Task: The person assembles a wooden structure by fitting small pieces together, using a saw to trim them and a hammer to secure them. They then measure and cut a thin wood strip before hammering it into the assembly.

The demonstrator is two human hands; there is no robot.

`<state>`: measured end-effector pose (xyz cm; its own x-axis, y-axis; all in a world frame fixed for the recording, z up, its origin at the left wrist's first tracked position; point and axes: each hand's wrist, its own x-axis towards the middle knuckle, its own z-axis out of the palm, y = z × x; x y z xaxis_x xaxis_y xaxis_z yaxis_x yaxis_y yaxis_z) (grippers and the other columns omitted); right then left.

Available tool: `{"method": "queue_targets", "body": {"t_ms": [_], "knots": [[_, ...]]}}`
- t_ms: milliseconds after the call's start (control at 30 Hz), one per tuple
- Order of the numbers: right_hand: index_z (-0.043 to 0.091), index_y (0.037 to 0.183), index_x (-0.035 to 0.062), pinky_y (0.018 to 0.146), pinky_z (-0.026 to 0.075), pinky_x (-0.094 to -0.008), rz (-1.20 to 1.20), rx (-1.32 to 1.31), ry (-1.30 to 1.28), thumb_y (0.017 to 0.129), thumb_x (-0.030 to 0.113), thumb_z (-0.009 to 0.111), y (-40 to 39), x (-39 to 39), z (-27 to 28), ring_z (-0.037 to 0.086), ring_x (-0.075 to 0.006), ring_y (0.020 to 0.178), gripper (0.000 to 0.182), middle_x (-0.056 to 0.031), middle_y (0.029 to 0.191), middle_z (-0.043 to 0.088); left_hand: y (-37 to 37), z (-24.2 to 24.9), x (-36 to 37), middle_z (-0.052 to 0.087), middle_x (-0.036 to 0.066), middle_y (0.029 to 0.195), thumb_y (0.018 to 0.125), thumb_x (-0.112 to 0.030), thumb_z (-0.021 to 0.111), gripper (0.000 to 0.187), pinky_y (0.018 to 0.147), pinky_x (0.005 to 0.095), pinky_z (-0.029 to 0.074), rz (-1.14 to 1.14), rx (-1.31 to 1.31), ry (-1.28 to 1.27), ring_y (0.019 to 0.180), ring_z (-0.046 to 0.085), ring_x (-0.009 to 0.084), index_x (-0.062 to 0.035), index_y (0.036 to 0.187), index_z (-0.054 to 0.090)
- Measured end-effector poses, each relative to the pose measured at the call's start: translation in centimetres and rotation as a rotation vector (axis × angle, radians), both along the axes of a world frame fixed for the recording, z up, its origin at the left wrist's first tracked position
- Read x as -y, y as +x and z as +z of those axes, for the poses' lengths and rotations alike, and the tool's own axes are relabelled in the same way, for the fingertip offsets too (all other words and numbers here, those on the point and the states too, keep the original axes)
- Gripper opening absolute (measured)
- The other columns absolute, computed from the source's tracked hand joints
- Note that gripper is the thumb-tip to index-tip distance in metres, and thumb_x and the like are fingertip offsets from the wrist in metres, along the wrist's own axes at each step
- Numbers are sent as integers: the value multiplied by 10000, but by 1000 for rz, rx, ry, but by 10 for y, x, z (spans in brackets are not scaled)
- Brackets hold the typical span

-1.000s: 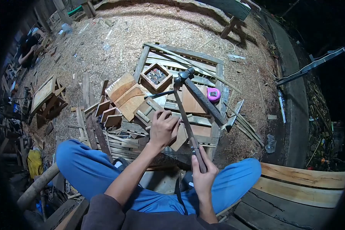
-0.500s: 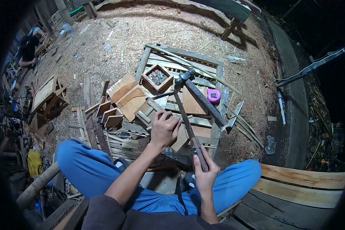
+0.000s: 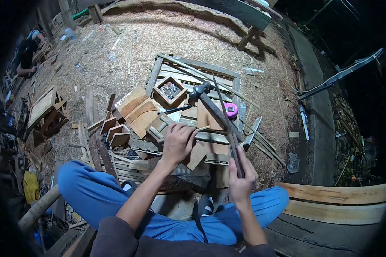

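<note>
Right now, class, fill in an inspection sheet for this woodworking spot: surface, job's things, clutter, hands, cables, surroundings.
Surface: slatted wooden pallet on sawdust-covered ground.
Job's things: hammer, raised; small wood piece under the left hand.
Clutter: square box of nails, pink tape measure, loose wood offcuts.
Hands: left hand presses on the wood piece; right hand grips the hammer handle.
Cables: nothing seen.
Surroundings: another person far left; planks at right.

An open-air carpentry yard at night: sawdust [image 3: 176, 34] blankets the ground toward twelve o'clock, cut boards [image 3: 135, 111] pile near centre, planks [image 3: 339, 201] lie at four o'clock, another worker [image 3: 25, 53] crouches at ten o'clock.
</note>
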<state>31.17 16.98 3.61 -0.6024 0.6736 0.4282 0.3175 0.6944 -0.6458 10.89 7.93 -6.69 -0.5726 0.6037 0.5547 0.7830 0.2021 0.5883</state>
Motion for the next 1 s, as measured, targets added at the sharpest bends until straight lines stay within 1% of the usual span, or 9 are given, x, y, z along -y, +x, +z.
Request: {"method": "queue_targets", "body": {"t_ms": [133,167,300,400,467,600,700,867,1000], "knots": [[667,1411,104,756,560,-469,64,87,52,987,115,691,-24,-29,-29,712,-397,850,424,-193,1018,708,-12,24,13,749,109,931,927,-115,761,103,801,406,516,-31,127,15,823,697,314,-43,1000,757],[658,1424,127,739,555,-484,88,109,85,991,129,687,-29,-32,-37,698,-408,826,433,-180,998,689,-17,24,16,738,116,904,932,-107,770,117,694,371,526,-37,74,58,732,681,283,-36,1025,766],[647,1444,168,678,545,-483,113,189,124,976,171,707,-40,-24,-50,670,-377,745,471,-140,901,612,-17,33,46,730,119,919,941,-112,781,165,663,317,523,-17,294,2,712,664,197,-46,1093,781],[645,1447,178,648,532,-465,164,186,188,955,167,719,-50,-28,-73,652,-344,700,497,-122,866,571,-23,59,78,737,129,972,911,-109,789,178,741,379,549,-62,309,-225,846,708,306,-64,1083,776],[640,1452,177,658,518,-452,183,195,227,930,158,732,-57,-28,-83,634,-317,698,531,-108,861,545,-36,71,93,746,116,988,888,-74,810,210,794,358,549,-83,146,-203,890,714,266,-51,1093,775],[641,1442,147,738,501,-444,214,313,225,927,179,733,-66,-25,-95,622,-307,800,524,-106,902,552,-49,88,109,759,123,1034,858,-51,824,254,861,383,548,-123,102,-218,961,714,291,-36,1104,762],[651,1411,86,869,452,-445,240,359,266,955,210,710,-63,-28,-98,580,-296,960,476,-121,944,566,-44,78,106,750,121,979,886,-66,798,199,824,385,560,-91,195,-148,930,703,295,-29,1078,760],[675,1361,68,902,452,-464,180,357,315,944,228,720,-60,-13,-78,565,-322,1028,448,-142,1057,589,-41,67,90,749,130,937,903,-85,794,145,768,381,572,-134,239,-127,839,715,290,-36,1039,778],[603,1458,71,1032,415,-499,356,349,241,886,324,788,-58,-1,-72,548,-370,1186,652,-180,1246,580,-45,54,86,753,124,900,937,-126,782,159,707,349,550,-148,204,-131,789,715,249,-45,1073,788]]}}
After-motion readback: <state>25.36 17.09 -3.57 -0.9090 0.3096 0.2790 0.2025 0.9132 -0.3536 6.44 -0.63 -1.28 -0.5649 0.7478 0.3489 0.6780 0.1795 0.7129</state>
